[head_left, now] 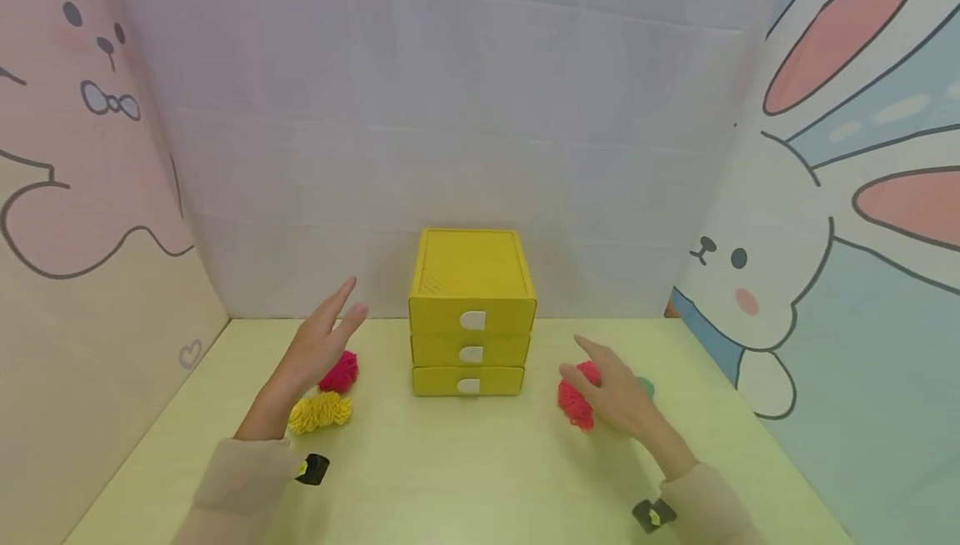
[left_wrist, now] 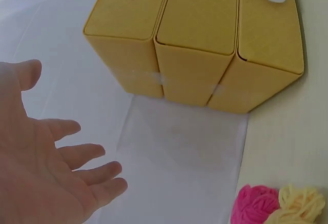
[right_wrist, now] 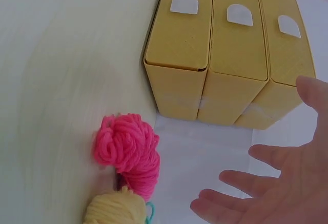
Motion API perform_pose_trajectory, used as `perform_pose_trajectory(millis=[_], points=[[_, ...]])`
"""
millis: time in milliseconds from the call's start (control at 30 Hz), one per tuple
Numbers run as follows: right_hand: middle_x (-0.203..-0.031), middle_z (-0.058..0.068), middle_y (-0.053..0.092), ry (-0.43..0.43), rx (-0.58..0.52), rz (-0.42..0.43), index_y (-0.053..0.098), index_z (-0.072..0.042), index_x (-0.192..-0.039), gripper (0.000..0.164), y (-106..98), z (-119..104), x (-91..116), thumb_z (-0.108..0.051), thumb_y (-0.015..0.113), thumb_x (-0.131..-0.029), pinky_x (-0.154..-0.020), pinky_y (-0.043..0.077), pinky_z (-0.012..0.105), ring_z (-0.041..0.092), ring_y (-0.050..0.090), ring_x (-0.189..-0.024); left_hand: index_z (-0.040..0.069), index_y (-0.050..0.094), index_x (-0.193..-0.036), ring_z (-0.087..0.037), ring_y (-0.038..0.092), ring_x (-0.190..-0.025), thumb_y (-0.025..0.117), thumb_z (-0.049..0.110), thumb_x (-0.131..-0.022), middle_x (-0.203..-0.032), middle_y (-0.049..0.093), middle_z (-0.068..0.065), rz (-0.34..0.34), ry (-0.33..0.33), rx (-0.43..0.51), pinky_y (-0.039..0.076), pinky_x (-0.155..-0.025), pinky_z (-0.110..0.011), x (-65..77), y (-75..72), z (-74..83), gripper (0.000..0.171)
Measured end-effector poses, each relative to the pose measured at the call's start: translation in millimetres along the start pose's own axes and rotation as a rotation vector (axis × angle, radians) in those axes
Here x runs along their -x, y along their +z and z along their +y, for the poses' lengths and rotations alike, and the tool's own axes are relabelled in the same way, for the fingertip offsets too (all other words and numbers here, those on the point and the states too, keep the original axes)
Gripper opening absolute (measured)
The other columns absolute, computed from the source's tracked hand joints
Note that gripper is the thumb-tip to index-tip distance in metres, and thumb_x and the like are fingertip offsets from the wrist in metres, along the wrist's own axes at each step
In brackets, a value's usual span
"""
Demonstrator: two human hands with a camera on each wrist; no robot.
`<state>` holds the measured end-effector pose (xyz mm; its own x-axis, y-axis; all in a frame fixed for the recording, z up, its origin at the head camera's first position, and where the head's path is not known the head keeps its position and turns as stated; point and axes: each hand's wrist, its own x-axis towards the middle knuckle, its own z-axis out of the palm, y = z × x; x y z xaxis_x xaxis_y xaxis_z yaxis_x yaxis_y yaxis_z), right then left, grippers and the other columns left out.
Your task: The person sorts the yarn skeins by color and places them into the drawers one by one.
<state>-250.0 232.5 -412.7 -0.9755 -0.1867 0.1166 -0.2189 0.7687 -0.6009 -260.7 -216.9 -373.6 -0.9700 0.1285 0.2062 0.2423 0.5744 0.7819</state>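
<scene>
My left hand (head_left: 315, 351) is raised with its fingers spread, holding nothing. Below it on the table lie a dark pink yarn bundle (head_left: 341, 372) and a yellow yarn bundle (head_left: 321, 412). The right hand (head_left: 618, 395), also spread and holding nothing, hovers over pink yarn (head_left: 575, 406), which it partly covers in the head view. A bit of green yarn (head_left: 646, 387) shows past that hand. In the right wrist view, a cream yarn bundle (right_wrist: 117, 209) lies beside the pink yarn (right_wrist: 128, 147). Between the hands stands a yellow three-drawer box (head_left: 474, 266), its drawers closed.
White tabs (head_left: 471, 354) mark the drawer fronts. The pale table (head_left: 465, 478) meets a white cloth wall (head_left: 465, 112) close behind the box. Printed side panels, one with a rabbit (head_left: 772, 278), border the table at left and right.
</scene>
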Motion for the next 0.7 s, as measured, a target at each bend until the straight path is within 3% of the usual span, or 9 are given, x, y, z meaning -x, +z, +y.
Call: perform_pose_trajectory(millis=[200,400,700], points=[[-0.156,0.022,0.053,0.032,-0.058,-0.027,0.051,-0.006,-0.156,0.069,8.5,-2.0,-3.9,-0.055,0.054,-0.108,-0.118,0.037,0.067,0.046,0.047,-0.145,0.025,0.013,-0.173,-0.043,0.019,-0.161,0.038,0.063,-0.111,-0.178,0.015,-0.008,-0.027,-0.044,0.114,0.016,-0.125,-0.072,-7.4,13.2,6.5,0.077],[-0.143,0.017,0.066,0.037,-0.137,-0.057,0.064,-0.004,-0.144,0.061,16.0,-8.7,-4.1,-0.053,0.055,-0.108,-0.115,0.043,0.063,0.041,0.058,-0.136,0.024,0.014,-0.173,-0.038,0.011,-0.164,0.036,0.064,-0.11,-0.179,0.013,-0.006,-0.059,-0.106,0.2,0.013,-0.127,-0.069,-17.6,23.9,13.6,0.077],[-0.143,0.02,0.064,0.089,-0.441,-0.224,0.058,0.0,-0.148,0.067,27.3,-29.9,-10.5,-0.053,0.054,-0.108,-0.107,0.054,0.053,0.041,0.066,-0.125,0.017,0.014,-0.172,-0.037,0.021,-0.161,0.036,0.065,-0.11,-0.178,0.013,-0.01,-0.107,-0.135,0.349,0.021,-0.13,-0.057,-33.2,39.1,29.7,0.081]])
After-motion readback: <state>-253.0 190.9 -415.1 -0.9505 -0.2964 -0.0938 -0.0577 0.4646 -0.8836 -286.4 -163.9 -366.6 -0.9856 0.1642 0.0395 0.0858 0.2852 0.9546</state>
